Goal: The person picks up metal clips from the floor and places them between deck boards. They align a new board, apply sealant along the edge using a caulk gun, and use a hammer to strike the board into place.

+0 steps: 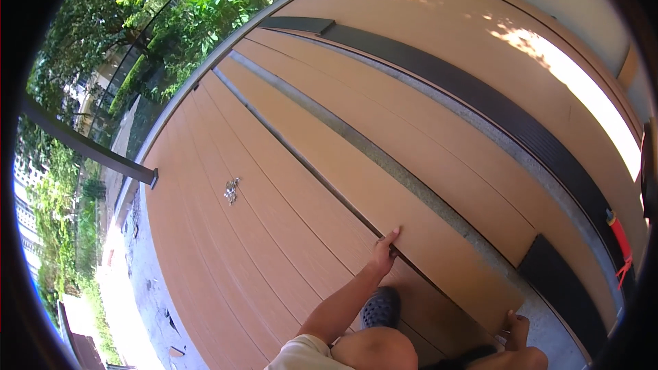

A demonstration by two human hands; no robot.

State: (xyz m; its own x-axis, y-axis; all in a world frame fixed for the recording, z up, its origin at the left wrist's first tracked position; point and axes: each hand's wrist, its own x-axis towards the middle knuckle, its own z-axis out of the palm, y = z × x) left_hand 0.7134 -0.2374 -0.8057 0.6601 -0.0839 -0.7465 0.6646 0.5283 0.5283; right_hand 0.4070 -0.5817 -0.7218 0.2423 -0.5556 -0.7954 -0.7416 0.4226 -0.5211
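A long tan deck plank (439, 247) lies diagonally across the deck, with exposed grey strips along parts of both sides. My left hand (386, 248) grips its near long edge, thumb or finger over the top and the rest partly hidden below. My right hand (515, 332) holds the plank's end at lower right, fingers at the corner. A small pile of silvery metal pieces (232, 190) lies on the boards to the left. A short dark ribbed board (562, 288) is right of the plank's end.
A long dark board (466, 82) crosses the far boards, and a red tube (619, 236) lies near its right end. A metal post (123, 163) stands at the left edge before greenery. My knee (373, 349) and shoe (380, 307) are below the plank.
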